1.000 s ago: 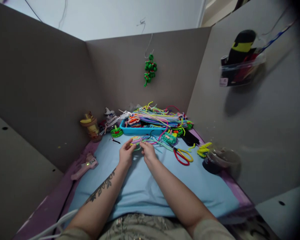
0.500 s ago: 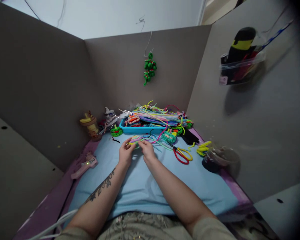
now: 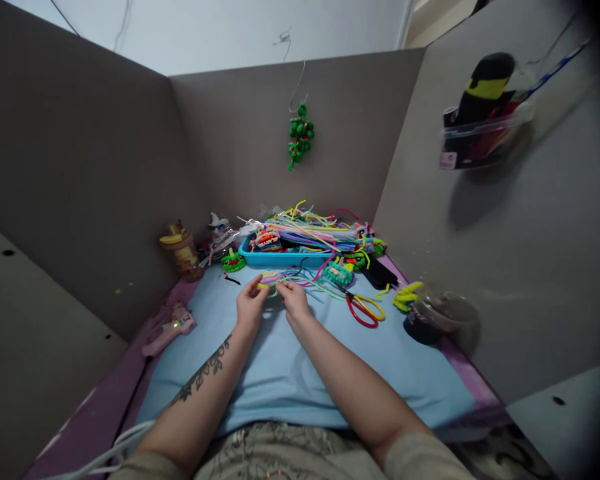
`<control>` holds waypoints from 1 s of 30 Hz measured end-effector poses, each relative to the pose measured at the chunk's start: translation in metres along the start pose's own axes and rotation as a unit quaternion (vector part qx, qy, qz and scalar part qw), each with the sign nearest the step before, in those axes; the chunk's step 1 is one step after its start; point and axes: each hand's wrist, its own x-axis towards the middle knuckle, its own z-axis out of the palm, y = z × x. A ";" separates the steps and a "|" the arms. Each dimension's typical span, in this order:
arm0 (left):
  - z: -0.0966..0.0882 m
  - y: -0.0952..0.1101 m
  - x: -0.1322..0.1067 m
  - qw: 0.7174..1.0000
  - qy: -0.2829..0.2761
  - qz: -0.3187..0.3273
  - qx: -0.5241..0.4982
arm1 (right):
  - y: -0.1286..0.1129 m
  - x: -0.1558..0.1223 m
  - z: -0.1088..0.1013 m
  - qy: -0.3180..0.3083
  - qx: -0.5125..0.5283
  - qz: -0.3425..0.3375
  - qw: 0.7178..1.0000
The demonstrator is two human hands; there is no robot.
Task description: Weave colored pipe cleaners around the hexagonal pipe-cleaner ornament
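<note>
My left hand (image 3: 251, 306) and my right hand (image 3: 294, 301) meet over the light blue mat (image 3: 300, 373), near its far end. Both pinch a small pastel pipe-cleaner piece (image 3: 271, 281), its coloured strands trailing to the right between my fingertips. Just behind it stands a blue tray (image 3: 280, 257) heaped with colourful pipe cleaners (image 3: 315, 230). A teal knotted figure (image 3: 338, 273) lies to the right of my hands.
Red and yellow scissors (image 3: 364, 311) lie right of my hands. A pink glue gun (image 3: 167, 329) rests at the left edge, a yellow cup (image 3: 182, 249) behind it. A dark bowl (image 3: 437, 318) sits at right. Cardboard walls enclose the desk; a green figure (image 3: 300, 135) hangs at the back.
Both hands have stayed together on the pipe-cleaner piece, with only small finger shifts. The view has drifted slightly.
</note>
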 end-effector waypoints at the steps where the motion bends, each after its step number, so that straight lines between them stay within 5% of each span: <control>1: 0.000 0.000 0.000 1.000 -0.005 0.000 -0.001 | 0.000 0.000 0.000 0.002 0.001 -0.001 1.000; 18: 0.001 0.007 -0.005 0.998 0.020 0.031 0.053 | 0.004 0.000 0.001 0.008 -0.008 -0.004 1.000; 30: 0.001 0.009 -0.006 1.000 0.000 0.006 0.001 | 0.002 -0.002 0.000 -0.003 -0.003 0.005 1.000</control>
